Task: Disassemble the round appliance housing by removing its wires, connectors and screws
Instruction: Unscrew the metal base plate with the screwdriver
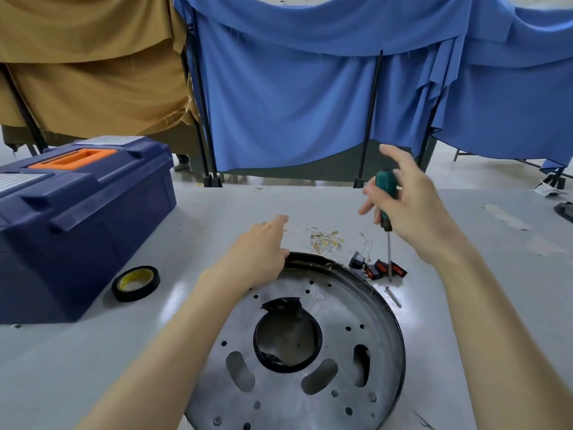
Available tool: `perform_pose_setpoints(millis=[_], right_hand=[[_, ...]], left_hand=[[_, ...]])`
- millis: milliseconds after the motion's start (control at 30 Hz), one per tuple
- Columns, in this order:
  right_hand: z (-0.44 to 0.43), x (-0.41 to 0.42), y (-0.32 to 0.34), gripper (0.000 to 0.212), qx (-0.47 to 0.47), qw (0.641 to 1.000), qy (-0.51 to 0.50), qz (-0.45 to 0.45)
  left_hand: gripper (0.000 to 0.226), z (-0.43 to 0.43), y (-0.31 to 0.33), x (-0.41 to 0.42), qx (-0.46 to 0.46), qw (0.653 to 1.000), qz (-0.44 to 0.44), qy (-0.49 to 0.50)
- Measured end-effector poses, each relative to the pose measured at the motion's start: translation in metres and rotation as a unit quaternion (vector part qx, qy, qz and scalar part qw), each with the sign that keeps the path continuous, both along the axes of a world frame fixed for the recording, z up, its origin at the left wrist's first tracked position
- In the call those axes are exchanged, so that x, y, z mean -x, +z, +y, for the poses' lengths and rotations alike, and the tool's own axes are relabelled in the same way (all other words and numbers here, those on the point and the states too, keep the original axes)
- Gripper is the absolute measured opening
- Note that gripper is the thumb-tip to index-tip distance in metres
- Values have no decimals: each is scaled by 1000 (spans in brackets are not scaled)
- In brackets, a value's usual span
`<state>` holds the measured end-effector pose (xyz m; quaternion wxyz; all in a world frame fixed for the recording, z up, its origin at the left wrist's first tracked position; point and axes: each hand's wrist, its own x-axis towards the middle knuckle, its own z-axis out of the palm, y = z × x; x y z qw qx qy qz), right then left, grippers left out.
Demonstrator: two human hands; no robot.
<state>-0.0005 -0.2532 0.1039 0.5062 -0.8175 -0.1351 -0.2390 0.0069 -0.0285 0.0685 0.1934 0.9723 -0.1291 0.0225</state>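
The round metal housing (338, 311) lies flat on the grey table, with a black rim, a large central hole and several slots. My left hand (260, 252) rests on its far left rim, fingers curled over the edge. My right hand (412, 209) holds a green-handled screwdriver (386, 200) upright, with the index finger and some other fingers spread; the tip stands among the black and red connectors (379, 268) just beyond the rim. White wires with brass terminals (325, 240) lie loose behind the housing. One long screw (393, 296) lies beside the right rim.
A dark blue toolbox (77, 218) with an orange handle stands at the left. A roll of black tape (135, 283) lies in front of it. Blue and tan cloth screens (294, 103) hang behind the table's far edge.
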Motion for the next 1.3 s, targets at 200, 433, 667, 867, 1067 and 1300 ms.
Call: perform_pose_setpoints(millis=[200,433,667,867,1067,1300], right_hand=[[11,2,5,22,-204,977,51,-28],[18,4,5,19,-222,972,79,10],[17,1,-1,20,-194,978,54,50],[19,-3,-7,22,-155,984,18,87],[13,-6,-8,23,-86,989,-7,120],[12,-1,-10,20,-8,976,56,211]], left_hand=[[36,20,-13,4,-7,1000,-5,-23],[28,29,-13,1,-42,999,-18,-12],[45,19,-5,10,-218,973,-27,75],[66,12,-15,0,-123,988,-24,-86],[39,9,-11,-6,-213,971,-106,-30],[26,13,0,4,-309,946,-87,42]])
